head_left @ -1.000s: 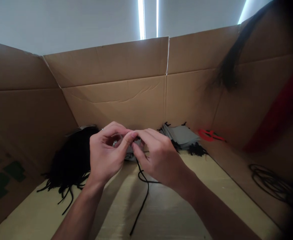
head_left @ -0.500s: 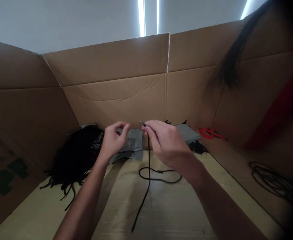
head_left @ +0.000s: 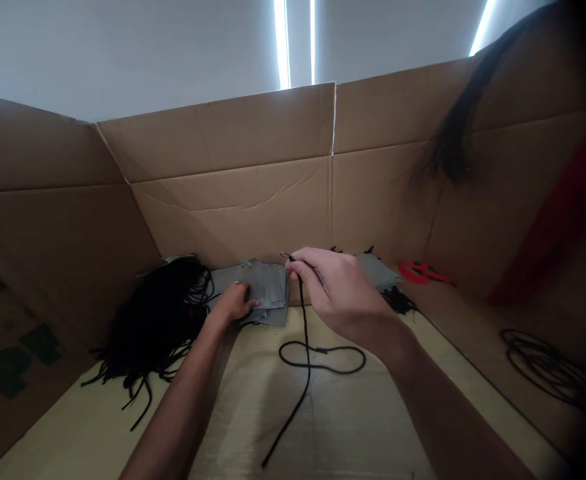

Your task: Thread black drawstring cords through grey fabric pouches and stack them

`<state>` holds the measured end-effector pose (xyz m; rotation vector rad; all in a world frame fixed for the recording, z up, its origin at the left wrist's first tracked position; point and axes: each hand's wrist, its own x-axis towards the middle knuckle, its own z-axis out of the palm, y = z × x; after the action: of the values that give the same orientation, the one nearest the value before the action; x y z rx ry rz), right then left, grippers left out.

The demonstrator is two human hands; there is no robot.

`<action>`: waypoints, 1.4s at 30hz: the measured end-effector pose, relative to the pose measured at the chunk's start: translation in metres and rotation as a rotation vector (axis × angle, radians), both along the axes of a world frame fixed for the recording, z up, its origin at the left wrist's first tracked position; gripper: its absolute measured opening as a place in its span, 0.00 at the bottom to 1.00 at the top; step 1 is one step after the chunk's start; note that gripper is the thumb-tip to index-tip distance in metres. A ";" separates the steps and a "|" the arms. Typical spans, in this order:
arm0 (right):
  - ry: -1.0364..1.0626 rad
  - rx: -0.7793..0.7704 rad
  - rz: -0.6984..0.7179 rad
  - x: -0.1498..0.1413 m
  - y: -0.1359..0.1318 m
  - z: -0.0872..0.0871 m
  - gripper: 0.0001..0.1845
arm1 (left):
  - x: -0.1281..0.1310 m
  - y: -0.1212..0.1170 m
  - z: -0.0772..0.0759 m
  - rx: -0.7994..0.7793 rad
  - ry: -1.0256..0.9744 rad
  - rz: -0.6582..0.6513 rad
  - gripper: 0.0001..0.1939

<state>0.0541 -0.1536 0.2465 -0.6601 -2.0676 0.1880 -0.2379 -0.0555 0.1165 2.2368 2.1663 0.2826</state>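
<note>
Brown cardboard walls (head_left: 233, 193) back the pale yellow table (head_left: 363, 420). My right hand (head_left: 335, 283) pinches a thin black cord (head_left: 307, 365); my left hand (head_left: 235, 301), partly open, touches flat grey pieces (head_left: 275, 287).

A workshop bench (head_left: 353, 427) is suggested by stacked grey sheets (head_left: 273, 283), heaped cords (head_left: 155, 323) (left) and far cardboard screens (head_left: 227, 190).

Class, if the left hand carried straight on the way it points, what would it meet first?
Most likely the stack of flat gray pieces just ahead of the left hand; depth is unclear, so it may be touching them now.
</note>
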 end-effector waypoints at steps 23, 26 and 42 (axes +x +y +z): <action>0.196 -0.419 0.282 0.011 0.021 0.000 0.13 | 0.071 -0.111 0.119 0.975 -1.216 -0.107 0.07; 0.135 -0.223 0.028 0.010 0.019 0.000 0.14 | 0.071 -0.115 0.119 1.056 -0.822 0.015 0.20; -0.203 -0.008 -0.034 0.012 -0.003 0.003 0.13 | 0.091 -0.135 0.118 0.955 -0.191 -0.577 0.09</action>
<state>0.0666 -0.1567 0.2493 -0.7445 -2.2489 0.1133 -0.1471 -0.1908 0.2342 2.9206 1.2880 1.6771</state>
